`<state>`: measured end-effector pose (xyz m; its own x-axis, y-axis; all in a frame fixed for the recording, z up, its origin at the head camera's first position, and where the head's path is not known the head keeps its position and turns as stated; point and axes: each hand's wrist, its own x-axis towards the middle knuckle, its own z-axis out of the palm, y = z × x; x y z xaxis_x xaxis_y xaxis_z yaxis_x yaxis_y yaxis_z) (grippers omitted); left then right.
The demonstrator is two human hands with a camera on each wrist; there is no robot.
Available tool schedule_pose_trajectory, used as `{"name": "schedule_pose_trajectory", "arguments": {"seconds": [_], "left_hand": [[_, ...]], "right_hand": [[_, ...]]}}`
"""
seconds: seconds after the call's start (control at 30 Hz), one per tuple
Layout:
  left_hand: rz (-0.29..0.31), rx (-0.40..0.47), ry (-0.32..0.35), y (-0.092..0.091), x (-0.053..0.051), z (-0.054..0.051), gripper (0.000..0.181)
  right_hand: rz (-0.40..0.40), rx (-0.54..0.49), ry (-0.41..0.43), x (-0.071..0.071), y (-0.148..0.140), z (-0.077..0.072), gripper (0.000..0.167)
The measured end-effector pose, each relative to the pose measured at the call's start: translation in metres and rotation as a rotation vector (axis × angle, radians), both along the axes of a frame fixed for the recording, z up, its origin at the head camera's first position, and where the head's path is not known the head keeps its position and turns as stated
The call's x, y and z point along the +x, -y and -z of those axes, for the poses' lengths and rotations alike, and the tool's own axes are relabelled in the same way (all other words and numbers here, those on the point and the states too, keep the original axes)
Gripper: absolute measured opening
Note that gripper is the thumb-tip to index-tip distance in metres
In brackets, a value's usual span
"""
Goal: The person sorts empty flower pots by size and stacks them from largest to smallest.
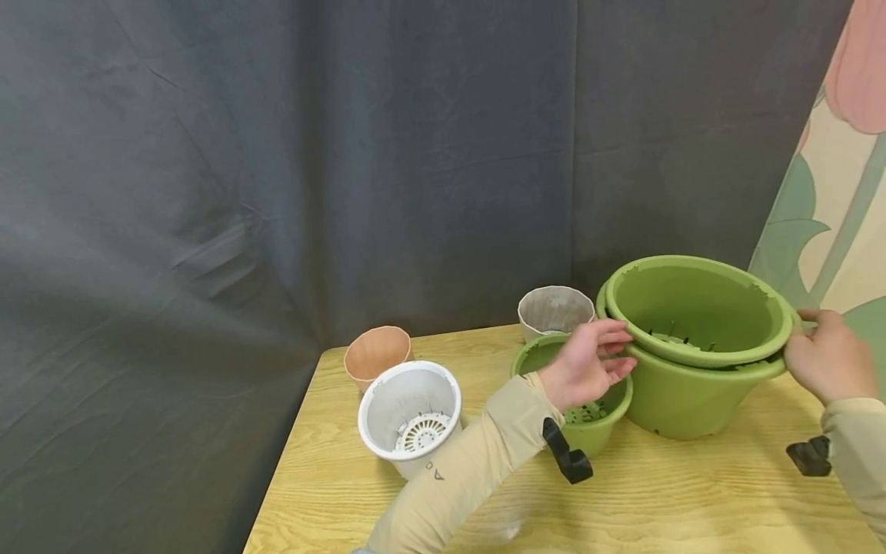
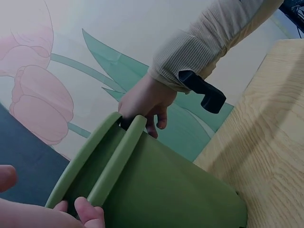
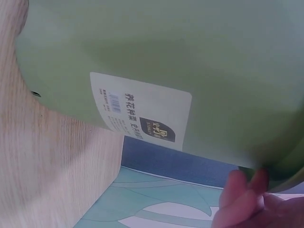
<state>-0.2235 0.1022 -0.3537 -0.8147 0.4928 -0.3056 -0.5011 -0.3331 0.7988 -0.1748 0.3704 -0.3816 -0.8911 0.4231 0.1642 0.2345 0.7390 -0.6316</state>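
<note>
Two large green flower pots are nested at the right of the table: the upper pot (image 1: 699, 308) sits a little raised inside the lower pot (image 1: 681, 400), a gap showing between their rims. At the right side of the rims, my right hand (image 1: 831, 354) grips the upper pot's edge. My left hand (image 1: 584, 365) is at the opposite side, fingertips (image 2: 88, 209) touching the rims and thumb apart from them. Beneath the left hand, a smaller green pot (image 1: 595, 440) is partly hidden. The right wrist view shows a white label (image 3: 142, 111) on the green wall.
A white pot (image 1: 370, 419) with a slotted bottom stands left of the left forearm, in front of a terracotta-coloured pot (image 1: 377, 354). Behind the small green pot is a greyish pot (image 1: 554, 308). A dark curtain (image 1: 443, 169) hangs behind the wooden table (image 1: 311, 462).
</note>
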Motion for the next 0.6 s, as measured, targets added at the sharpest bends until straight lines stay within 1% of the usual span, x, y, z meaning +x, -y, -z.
{"name": "schedule_pose_trajectory", "arguments": {"seconds": [0.13, 0.27, 0.47, 0.6], "left_hand": [[0.011, -0.043, 0.018, 0.0007, 0.0003, 0.0033, 0.023], [0.005, -0.062, 0.023, 0.0005, -0.0001, 0.0056, 0.022], [0.018, -0.095, -0.008, -0.001, 0.0002, 0.0039, 0.022], [0.007, -0.122, -0.022, -0.0026, 0.0022, 0.0027, 0.018]], "right_hand": [[0.005, -0.028, 0.002, -0.0005, -0.0022, 0.0012, 0.059], [0.006, -0.025, 0.0, -0.0012, -0.0018, 0.0028, 0.059], [0.015, -0.032, -0.006, 0.0002, 0.0014, 0.0009, 0.058], [0.014, -0.035, -0.011, -0.0005, 0.0006, 0.0012, 0.058]]}}
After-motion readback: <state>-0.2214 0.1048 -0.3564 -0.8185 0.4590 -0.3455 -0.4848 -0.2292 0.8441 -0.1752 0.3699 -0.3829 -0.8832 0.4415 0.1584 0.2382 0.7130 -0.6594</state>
